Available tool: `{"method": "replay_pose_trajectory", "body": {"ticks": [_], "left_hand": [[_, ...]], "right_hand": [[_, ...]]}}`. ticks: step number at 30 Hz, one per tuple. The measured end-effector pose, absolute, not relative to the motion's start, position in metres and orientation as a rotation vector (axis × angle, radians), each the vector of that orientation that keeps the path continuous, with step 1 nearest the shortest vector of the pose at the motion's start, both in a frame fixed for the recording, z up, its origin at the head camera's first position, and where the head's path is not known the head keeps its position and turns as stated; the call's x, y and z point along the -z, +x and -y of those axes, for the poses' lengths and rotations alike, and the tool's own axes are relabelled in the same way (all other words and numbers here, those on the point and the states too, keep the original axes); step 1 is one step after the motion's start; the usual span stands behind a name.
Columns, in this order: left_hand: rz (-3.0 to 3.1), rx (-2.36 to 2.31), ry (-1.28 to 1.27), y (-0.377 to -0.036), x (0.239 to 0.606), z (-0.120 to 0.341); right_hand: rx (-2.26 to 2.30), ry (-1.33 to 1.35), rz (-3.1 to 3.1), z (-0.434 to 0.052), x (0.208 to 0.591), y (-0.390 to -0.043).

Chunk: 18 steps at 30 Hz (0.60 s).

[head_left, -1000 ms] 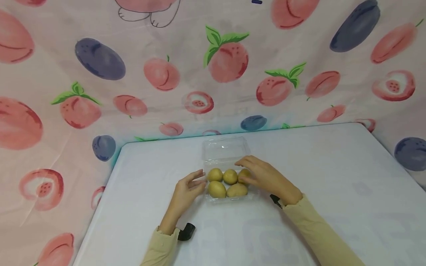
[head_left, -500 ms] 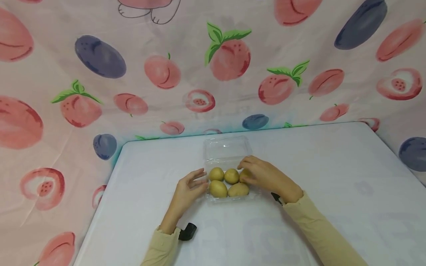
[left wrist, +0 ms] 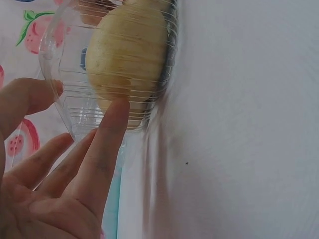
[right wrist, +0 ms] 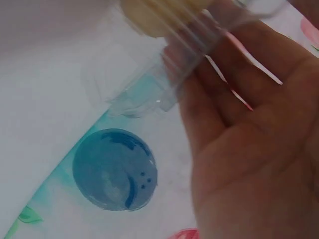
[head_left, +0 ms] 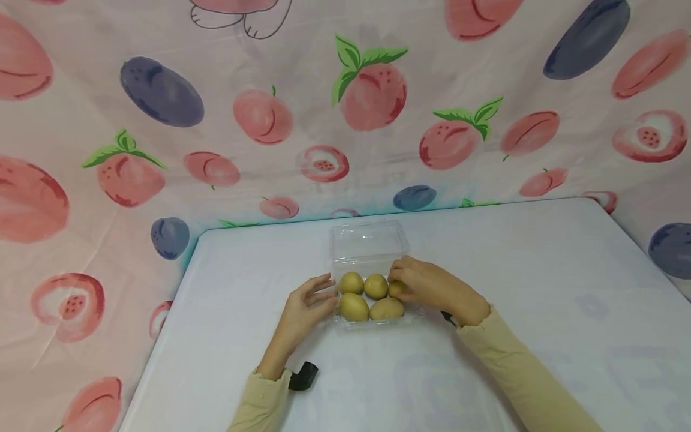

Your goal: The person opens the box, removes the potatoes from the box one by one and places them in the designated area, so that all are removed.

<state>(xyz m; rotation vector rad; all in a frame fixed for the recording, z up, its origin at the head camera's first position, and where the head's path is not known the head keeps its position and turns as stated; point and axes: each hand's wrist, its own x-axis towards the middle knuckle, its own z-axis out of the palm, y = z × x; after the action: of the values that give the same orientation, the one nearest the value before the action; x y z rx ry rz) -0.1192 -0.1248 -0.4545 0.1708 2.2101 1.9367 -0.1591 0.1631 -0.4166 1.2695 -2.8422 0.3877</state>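
Clear plastic clamshell box (head_left: 372,300): lies near the middle of the white table (head_left: 540,288), toward its far edge, with its lid (head_left: 368,241) folded open on the far side. Thin ribbed walls; judged light, flexible and easily dented, likely slick to the touch. Best taken by the rim or at both short ends rather than by squeezing a wall.

Yellow-green fruits (head_left: 353,306): five show in the tray, three in the far row and two in the near row, packed touching. Judged firm, smooth-skinned, prone to bruising and to rolling once lifted out; each is best cupped with the fingertips around its middle.

Left hand (head_left: 305,312): fingers straight and loosely spread, tips laid against the left wall of the box; the left wrist view shows one fingertip (left wrist: 115,112) pressed on the ribbed plastic with a fruit (left wrist: 128,52) just behind it. It grips nothing.

Right hand (head_left: 432,287): fingers curled down over the rightmost fruit of the far row (head_left: 396,289), at the right end of the tray; whether they truly clasp it cannot be told from the head view. The right wrist view shows only the palm (right wrist: 259,149) beside the plastic edge.
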Motion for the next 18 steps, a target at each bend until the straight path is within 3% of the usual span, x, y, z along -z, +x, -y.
{"method": "replay_pose_trajectory", "body": {"ticks": [18], "left_hand": [[-2.204, -1.939, 0.187, -0.1199, 0.4553, 0.1246]], "right_hand": [[-0.320, 1.269, 2.824, -0.1597, 0.4216, -0.1581]]}}
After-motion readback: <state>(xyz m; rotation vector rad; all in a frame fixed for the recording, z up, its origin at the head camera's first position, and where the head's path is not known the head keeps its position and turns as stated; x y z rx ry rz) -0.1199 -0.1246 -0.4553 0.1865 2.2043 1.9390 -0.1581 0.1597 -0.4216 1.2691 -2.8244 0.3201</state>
